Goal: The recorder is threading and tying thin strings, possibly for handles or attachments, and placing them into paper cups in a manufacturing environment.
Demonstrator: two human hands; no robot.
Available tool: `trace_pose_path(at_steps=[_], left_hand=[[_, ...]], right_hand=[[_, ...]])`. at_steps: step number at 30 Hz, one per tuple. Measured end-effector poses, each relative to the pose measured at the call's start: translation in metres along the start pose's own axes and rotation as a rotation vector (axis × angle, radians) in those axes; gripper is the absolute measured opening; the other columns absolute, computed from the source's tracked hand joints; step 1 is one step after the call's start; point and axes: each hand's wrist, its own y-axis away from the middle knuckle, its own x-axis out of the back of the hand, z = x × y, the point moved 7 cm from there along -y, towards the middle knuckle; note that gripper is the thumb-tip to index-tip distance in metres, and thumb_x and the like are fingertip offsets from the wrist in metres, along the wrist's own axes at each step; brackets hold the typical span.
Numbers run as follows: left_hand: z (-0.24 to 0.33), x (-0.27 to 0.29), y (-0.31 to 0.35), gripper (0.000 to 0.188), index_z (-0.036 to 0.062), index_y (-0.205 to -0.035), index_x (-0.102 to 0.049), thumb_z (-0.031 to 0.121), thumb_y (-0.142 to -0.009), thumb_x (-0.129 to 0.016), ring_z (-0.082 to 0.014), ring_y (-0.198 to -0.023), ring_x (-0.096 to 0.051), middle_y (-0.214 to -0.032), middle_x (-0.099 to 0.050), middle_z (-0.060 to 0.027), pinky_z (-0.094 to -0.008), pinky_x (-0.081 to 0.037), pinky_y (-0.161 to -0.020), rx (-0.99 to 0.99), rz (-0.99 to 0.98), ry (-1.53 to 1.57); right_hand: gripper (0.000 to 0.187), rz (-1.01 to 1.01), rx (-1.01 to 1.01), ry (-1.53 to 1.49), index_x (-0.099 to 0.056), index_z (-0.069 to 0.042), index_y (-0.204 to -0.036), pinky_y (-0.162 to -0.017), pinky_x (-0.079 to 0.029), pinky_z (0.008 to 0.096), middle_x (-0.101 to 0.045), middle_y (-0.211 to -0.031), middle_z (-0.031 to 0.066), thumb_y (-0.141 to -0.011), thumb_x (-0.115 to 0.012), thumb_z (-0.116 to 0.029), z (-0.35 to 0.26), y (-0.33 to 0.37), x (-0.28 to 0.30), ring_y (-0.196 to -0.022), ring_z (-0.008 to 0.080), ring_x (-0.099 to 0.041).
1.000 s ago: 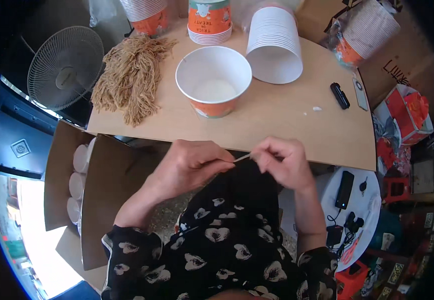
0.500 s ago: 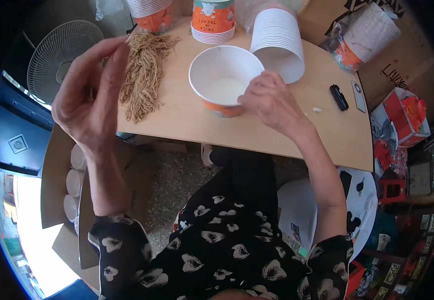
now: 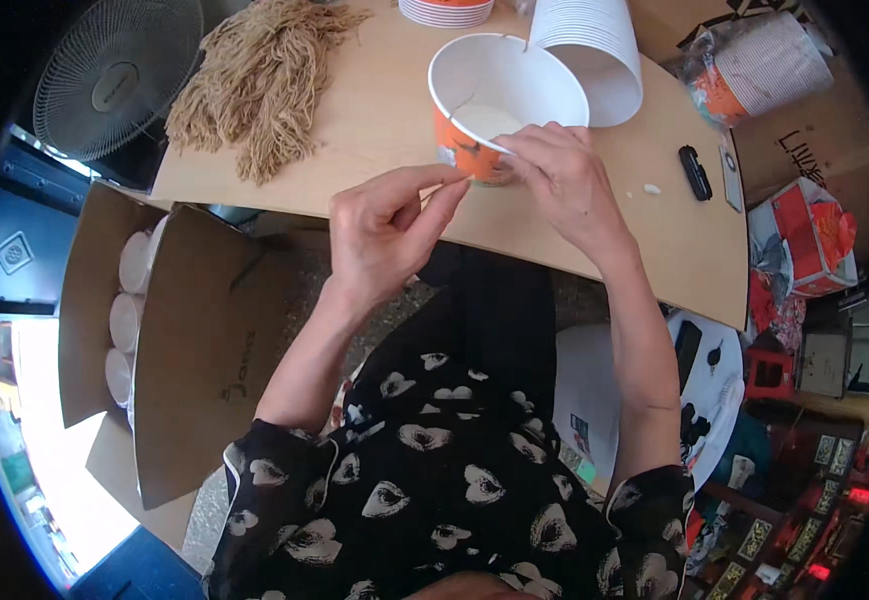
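Left hand [image 3: 387, 232], thumb and forefinger pinched together at the near side of an orange-and-white paper bowl [image 3: 503, 105]; whether anything is between them cannot be told. Right hand [image 3: 567, 185], fingers curled against the bowl's near wall. Beyond the left hand, a heap of tan strings [image 3: 260, 85] on the table [image 3: 375, 130].

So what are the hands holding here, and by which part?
The right hand grips the paper bowl at its near rim and side. The left hand pinches beside it; contents unclear.
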Motion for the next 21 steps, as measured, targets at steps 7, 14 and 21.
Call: trace_pose_path(at_steps=[7, 14, 21], left_hand=[[-0.04, -0.025, 0.0, 0.014, -0.001, -0.097, -0.074, 0.009, -0.088, -0.074, 0.001, -0.052, -0.031, -0.057, -0.041, 0.0111, -0.0192, -0.022, -0.047, 0.111, 0.175, 0.121], [-0.048, -0.04, -0.002, 0.014, -0.0013, -0.097, -0.074, 0.01, -0.088, -0.074, 0.0013, -0.053, -0.032, -0.056, -0.038, 0.0117, -0.0189, -0.024, -0.047, 0.124, 0.262, 0.195], [-0.047, -0.038, -0.008, 0.01, 0.0019, -0.088, -0.075, 0.011, -0.084, -0.074, -0.002, -0.045, -0.037, -0.047, -0.042, 0.0021, -0.0236, -0.031, -0.043, 0.151, 0.269, 0.177]], right_hand=[[0.016, 0.032, -0.129, -0.036, -0.073, -0.008, -0.1, -0.083, -0.045, 0.0367, -0.069, -0.084, 0.0095, -0.086, -0.067, -0.013, 0.009, 0.0, -0.004, -0.082, 0.0263, -0.062], [0.018, 0.04, -0.218, -0.117, -0.073, -0.008, -0.102, -0.081, -0.047, 0.0372, -0.068, -0.081, 0.0139, -0.086, -0.068, -0.015, 0.015, -0.004, -0.009, -0.079, 0.0284, -0.062], [0.019, 0.021, -0.187, -0.07, -0.074, -0.011, -0.104, -0.082, -0.045, 0.0383, -0.067, -0.079, 0.0138, -0.086, -0.069, -0.016, 0.011, -0.006, -0.01, -0.077, 0.0285, -0.06]])
